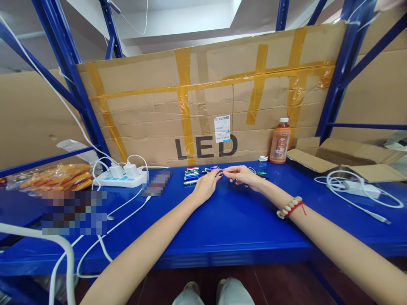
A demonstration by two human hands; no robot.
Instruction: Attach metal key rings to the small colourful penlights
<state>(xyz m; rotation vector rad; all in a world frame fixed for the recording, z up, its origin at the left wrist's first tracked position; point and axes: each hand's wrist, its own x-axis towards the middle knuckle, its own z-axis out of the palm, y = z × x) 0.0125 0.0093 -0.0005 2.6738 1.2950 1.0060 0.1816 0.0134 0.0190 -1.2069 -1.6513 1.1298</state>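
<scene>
Both my arms reach out over a blue metal shelf (229,220). My left hand (206,184) and my right hand (242,175) meet at the fingertips, pinching one small pen-like item (220,173) between them. Just left of my hands lies a row of several small coloured pens (192,174), and a few more lie behind my right hand (259,173). On my right wrist is a bead bracelet with a red string (291,207).
A taped cardboard wall marked LED (206,148) backs the shelf. A drink bottle (280,142) and an open cardboard box (346,156) stand right, with a white cable (356,190). A power strip with chargers (122,176) and orange packets (60,176) lie left.
</scene>
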